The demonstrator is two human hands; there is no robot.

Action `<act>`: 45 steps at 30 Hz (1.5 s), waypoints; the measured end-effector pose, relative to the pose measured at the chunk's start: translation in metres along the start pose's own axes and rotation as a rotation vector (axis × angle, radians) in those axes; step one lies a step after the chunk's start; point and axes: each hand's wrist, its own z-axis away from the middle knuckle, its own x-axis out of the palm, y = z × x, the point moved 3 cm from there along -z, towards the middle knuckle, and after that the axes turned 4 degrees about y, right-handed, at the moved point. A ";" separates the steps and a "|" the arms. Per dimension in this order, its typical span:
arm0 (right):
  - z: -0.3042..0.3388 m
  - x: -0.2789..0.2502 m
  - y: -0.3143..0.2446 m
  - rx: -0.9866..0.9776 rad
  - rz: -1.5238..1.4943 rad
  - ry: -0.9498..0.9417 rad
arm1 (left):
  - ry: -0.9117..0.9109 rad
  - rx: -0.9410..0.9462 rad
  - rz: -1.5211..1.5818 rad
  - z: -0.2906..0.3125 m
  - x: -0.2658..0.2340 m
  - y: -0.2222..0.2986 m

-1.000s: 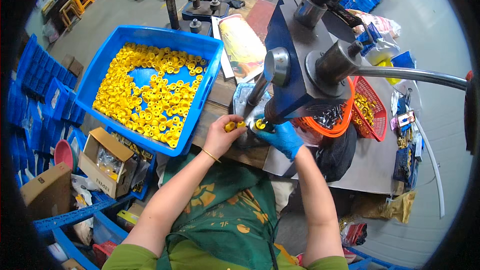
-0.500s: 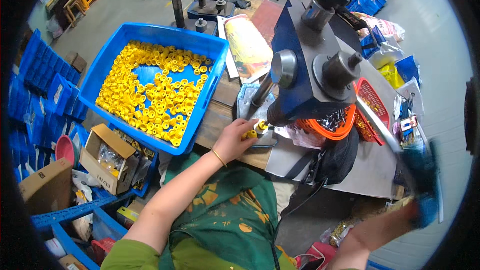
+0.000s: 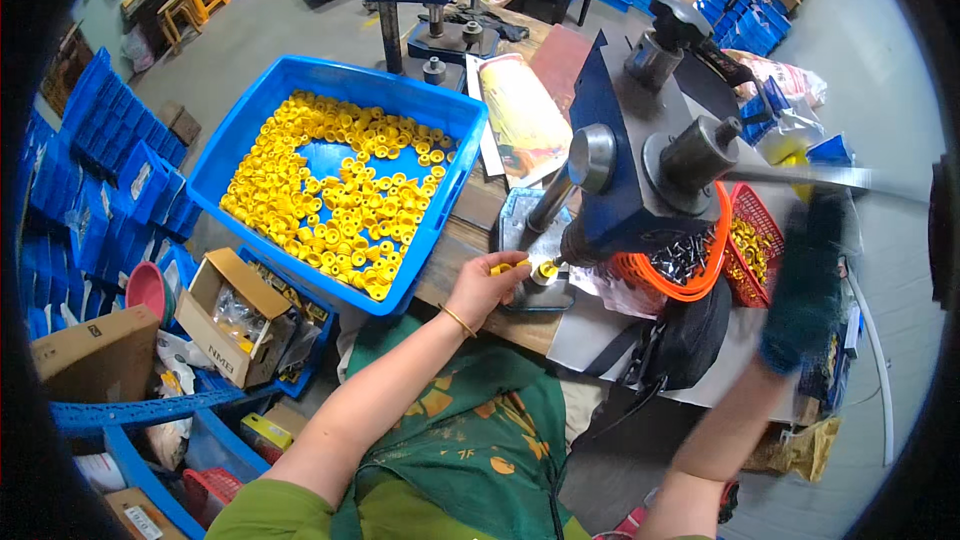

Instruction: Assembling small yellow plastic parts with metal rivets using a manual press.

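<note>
Here, the left hand (image 3: 482,290) pinches a yellow cap (image 3: 503,267), fingertips nearly together; the lever (image 3: 785,174) points rightward, lengthwise; the right hand (image 3: 805,285) is blurred, its grip unclear.

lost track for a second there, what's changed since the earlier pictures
The gloved right hand has left the press base and swung out right to the press lever, which dipped and is now back up. That hand is blurred, so its grip is unclear. The left hand stays by the base, pinching at least one yellow cap; the blue tray looks unchanged.
</note>
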 end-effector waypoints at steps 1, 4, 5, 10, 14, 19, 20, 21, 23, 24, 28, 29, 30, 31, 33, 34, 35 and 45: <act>0.014 -0.012 0.052 0.210 0.491 0.033 | -0.015 -0.002 0.018 0.000 -0.003 -0.003; 0.079 0.022 0.182 0.483 1.571 -0.795 | -0.040 -0.004 0.025 0.001 -0.002 -0.005; 0.101 0.023 0.197 0.024 1.141 -0.792 | -0.064 0.004 0.019 0.000 0.002 -0.001; 0.116 0.004 0.223 0.035 1.139 -0.566 | -0.010 0.078 -0.074 -0.013 -0.002 -0.005; 0.080 0.001 0.185 -0.216 1.249 -0.445 | 0.043 0.327 -0.444 -0.017 0.013 0.001; -0.031 -0.084 0.083 -0.143 1.511 0.115 | -0.039 0.662 -0.867 -0.005 0.027 0.015; -0.050 -0.125 0.067 -0.224 1.463 0.174 | -0.067 0.672 -0.857 -0.007 0.031 0.012; -0.067 -0.180 0.055 -0.258 1.670 0.271 | -0.076 0.722 -0.881 -0.008 0.036 0.007; -0.070 -0.179 0.048 -0.167 1.768 0.291 | -0.061 0.728 -0.904 -0.006 0.031 0.005; -0.070 -0.183 0.045 -0.222 1.833 0.285 | -0.064 0.729 -0.899 -0.005 0.032 0.004; -0.058 -0.123 0.088 -0.303 1.609 -0.163 | 0.039 0.607 -0.675 -0.011 0.018 -0.007; -0.052 -0.100 0.105 -0.079 1.669 -0.258 | 0.083 0.433 -0.486 -0.014 0.010 -0.015; -0.049 -0.101 0.119 -0.180 1.798 -0.321 | 0.070 0.433 -0.483 -0.013 0.013 -0.012; -0.048 -0.106 0.131 -0.167 1.972 -0.281 | 0.014 0.237 -0.194 -0.013 0.014 -0.012; -0.050 -0.087 0.138 0.034 2.260 -0.219 | -0.063 -0.157 0.377 -0.010 0.015 -0.009; -0.051 -0.089 0.143 0.090 2.263 -0.198 | -0.061 -0.157 0.380 -0.007 0.013 -0.005; -0.050 -0.089 0.145 0.087 2.263 -0.205 | -0.074 -0.199 0.461 -0.003 0.012 -0.001; 0.056 -0.012 0.149 0.290 0.891 -0.141 | -0.050 -0.235 0.497 0.003 -0.007 -0.002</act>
